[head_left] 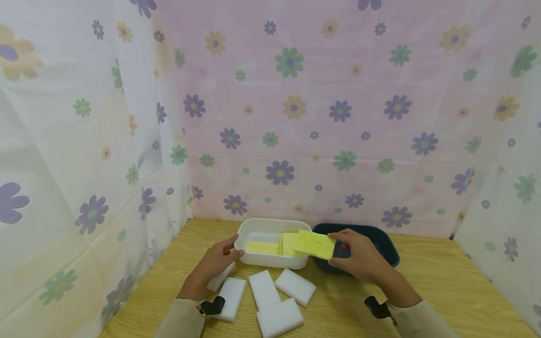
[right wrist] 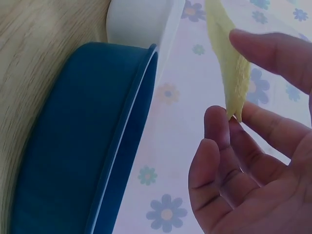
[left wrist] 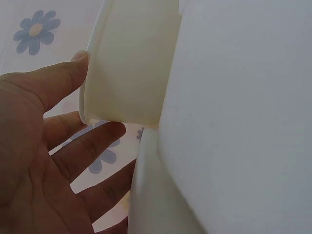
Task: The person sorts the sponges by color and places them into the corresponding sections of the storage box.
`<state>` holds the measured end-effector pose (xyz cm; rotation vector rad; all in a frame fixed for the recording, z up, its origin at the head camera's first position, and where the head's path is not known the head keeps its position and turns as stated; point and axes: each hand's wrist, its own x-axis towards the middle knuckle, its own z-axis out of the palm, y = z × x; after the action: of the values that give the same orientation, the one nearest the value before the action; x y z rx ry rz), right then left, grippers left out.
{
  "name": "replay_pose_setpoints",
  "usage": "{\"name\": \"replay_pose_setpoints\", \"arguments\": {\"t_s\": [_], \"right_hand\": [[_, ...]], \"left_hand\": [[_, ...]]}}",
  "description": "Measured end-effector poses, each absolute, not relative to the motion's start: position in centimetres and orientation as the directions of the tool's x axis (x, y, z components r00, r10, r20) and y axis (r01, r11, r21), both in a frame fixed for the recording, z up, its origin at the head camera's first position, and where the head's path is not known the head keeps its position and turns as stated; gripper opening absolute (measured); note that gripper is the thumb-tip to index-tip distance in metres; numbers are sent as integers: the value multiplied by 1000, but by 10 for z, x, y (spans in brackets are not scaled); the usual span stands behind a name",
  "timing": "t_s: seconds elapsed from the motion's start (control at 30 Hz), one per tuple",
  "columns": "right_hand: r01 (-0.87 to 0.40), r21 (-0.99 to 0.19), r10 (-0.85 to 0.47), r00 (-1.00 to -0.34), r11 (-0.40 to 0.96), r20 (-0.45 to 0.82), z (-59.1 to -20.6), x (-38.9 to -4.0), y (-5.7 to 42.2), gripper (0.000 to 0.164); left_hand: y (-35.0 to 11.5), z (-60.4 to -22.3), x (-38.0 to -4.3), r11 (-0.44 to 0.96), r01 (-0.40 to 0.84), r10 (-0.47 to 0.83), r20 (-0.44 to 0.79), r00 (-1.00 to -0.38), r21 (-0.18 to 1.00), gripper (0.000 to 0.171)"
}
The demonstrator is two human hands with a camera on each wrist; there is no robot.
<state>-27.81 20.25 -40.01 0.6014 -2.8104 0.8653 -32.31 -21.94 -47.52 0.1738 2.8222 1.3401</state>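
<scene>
My right hand pinches a flat yellow sponge between thumb and fingers. It tilts over the right end of a white container, close to the dark blue one. In the right wrist view the sponge shows edge-on, split at its lower end. Other yellow sponges lie inside the white container, toward the front and right. My left hand holds that container's left end. Its thumb presses the rim, and the other fingers spread along the end wall.
A dark blue container stands right beside the white one, with a small red thing inside. Several white sponges lie in front on the wooden table, one partly behind my left hand. A flowered curtain hangs behind and along both sides.
</scene>
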Motion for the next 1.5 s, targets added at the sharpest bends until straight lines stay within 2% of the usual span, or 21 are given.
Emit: {"name": "replay_pose_setpoints", "arguments": {"t_s": [0.7, 1.1, 1.5], "right_hand": [[-366, -550, -301, -930, 750, 209, -405, -311, 152, 63], [-357, -577, -329, -931, 734, 159, -413, -327, 121, 60], [-412, -582, -398, -903, 701, 160, -423, -339, 91, 59]], "left_hand": [[-218, -475, -323, 600, 98, 114, 37, -993, 794, 71], [-219, -475, -322, 610, 109, 122, 42, -992, 785, 72], [-219, -477, -324, 598, 98, 123, 29, -992, 796, 72]]}}
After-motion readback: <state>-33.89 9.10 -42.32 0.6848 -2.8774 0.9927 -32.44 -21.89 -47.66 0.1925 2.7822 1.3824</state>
